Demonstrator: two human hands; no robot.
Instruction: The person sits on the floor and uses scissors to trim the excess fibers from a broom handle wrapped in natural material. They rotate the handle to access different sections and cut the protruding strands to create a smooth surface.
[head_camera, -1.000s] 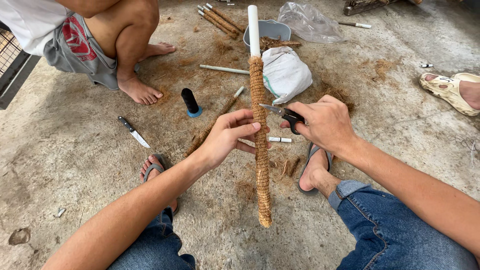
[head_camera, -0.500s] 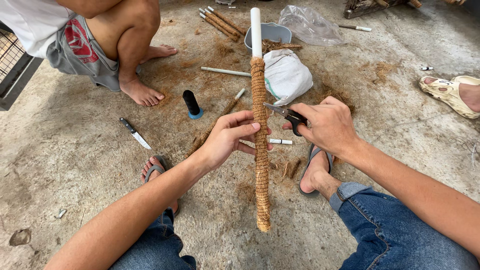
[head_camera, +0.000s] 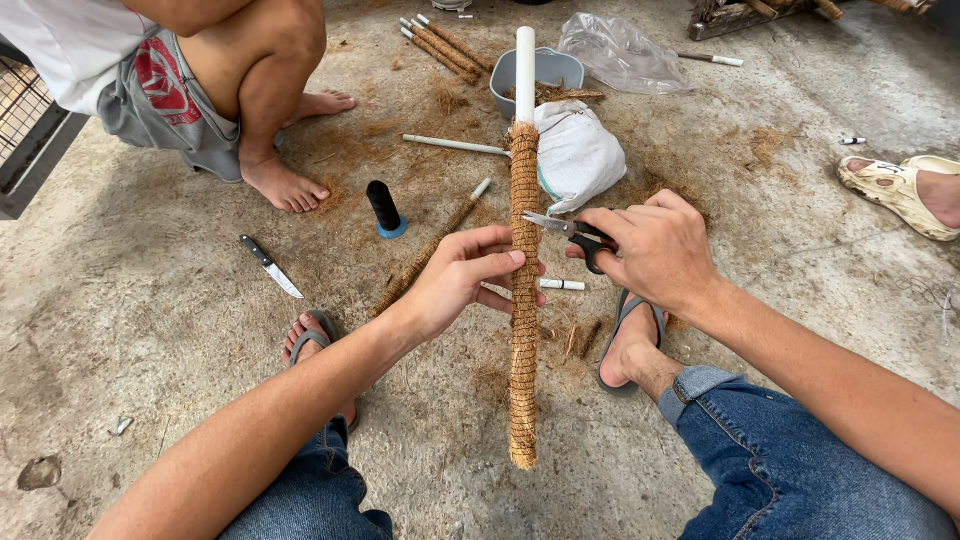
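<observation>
A white pipe wrapped in brown coir rope stands nearly upright in front of me, its bare white top pointing away. My left hand grips the wrapped part at mid-height. Black-handled scissors are in my right hand, and their blades touch the right side of the wrap just above my left fingers.
A person squats at the far left, bare foot on the concrete. A knife, a black thread spool, another wrapped pole, a white sack, a grey bowl and several finished poles lie about.
The scissors' blades have moved left from beside the pole onto the wrap. My left hand keeps its grip; the pole has barely shifted.
</observation>
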